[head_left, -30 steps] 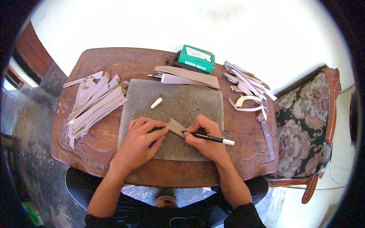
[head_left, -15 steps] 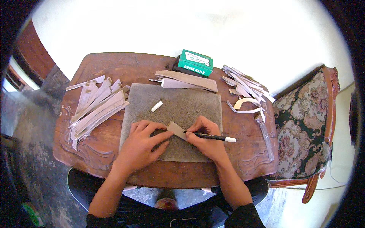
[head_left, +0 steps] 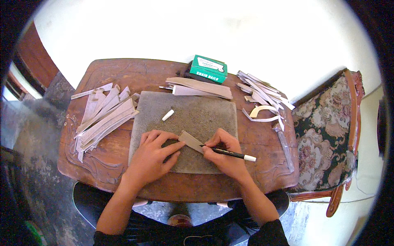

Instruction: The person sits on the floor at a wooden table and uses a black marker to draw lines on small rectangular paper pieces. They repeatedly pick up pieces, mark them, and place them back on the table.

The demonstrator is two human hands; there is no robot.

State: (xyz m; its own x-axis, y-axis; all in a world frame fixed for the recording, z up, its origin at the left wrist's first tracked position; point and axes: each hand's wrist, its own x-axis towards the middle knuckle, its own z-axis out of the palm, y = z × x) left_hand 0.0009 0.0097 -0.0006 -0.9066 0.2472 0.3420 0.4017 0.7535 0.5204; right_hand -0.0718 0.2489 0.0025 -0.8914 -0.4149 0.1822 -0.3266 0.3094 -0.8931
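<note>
A short grey-brown flat strip (head_left: 191, 141) lies slanted on the worn grey mat (head_left: 150, 102) in front of me. My left hand (head_left: 154, 153) rests on the mat with its fingers spread, its index fingertip touching the strip's left end and the thumb apart. Between the thumb and fingers of my right hand (head_left: 225, 151) is a black marker (head_left: 230, 153) with a white back end. Its tip meets the strip near the strip's right part; the fingers partly cover that spot. The marker's white cap (head_left: 168, 115) lies loose on the mat beyond my left hand.
Several strips (head_left: 108, 119) are heaped at the left of the carved wooden table (head_left: 123, 67). Longer strips (head_left: 201, 87) lie behind the mat, before a green box (head_left: 208, 69). More strips (head_left: 262, 92) and a curled yellowish band (head_left: 259, 110) sit at right, near a floral chair (head_left: 324, 131).
My right hand and the marker have shifted slightly right and toward me along the strip, baring a little more of it. My left hand stays nearly where it was.
</note>
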